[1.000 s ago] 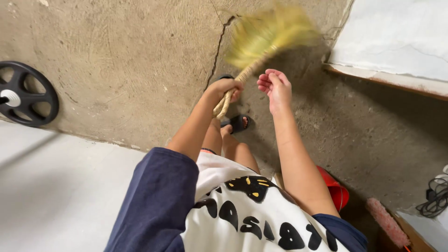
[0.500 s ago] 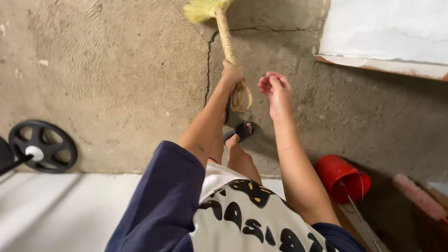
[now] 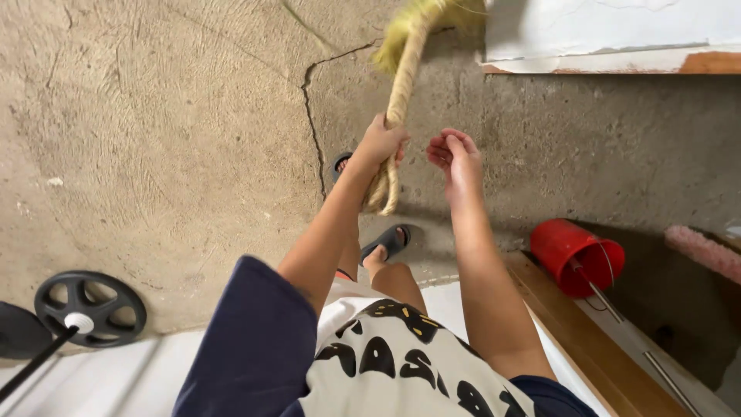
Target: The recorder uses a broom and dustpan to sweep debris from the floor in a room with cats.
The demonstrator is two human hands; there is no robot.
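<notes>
A rough grey concrete floor point(image 3: 170, 131) fills most of the view, trowel-marked and split by a dark crack point(image 3: 312, 127) that runs from near the broom head down toward the person's feet. At the top right a white painted slab with a worn orange-brown edge point(image 3: 617, 42) sits on the floor; along the bottom left lies a pale smooth surface point(image 3: 116, 382), and a light wooden plank point(image 3: 587, 347) slants off at the lower right.

Next in size is the person's white shirt with black lettering and navy sleeves point(image 3: 370, 363), then a black spoked weight plate on a dark bar with a white collar point(image 3: 90, 309) at the lower left. A red plastic bucket point(image 3: 577, 257) lies tipped on its side by the plank, and a pink fuzzy brush point(image 3: 704, 251) pokes in at the right edge.

The straw broom with a rope-wound handle and yellow bristles point(image 3: 401, 77) slants from the top edge down to mid-frame — the left hand point(image 3: 380, 143) has its grip clenched around that handle, whose lower end hangs below the fist. The right hand point(image 3: 455, 158) is just beside it, fingers curled loosely, holding nothing. Black sandals point(image 3: 386, 241) show below — one foot either side of the broom end.
</notes>
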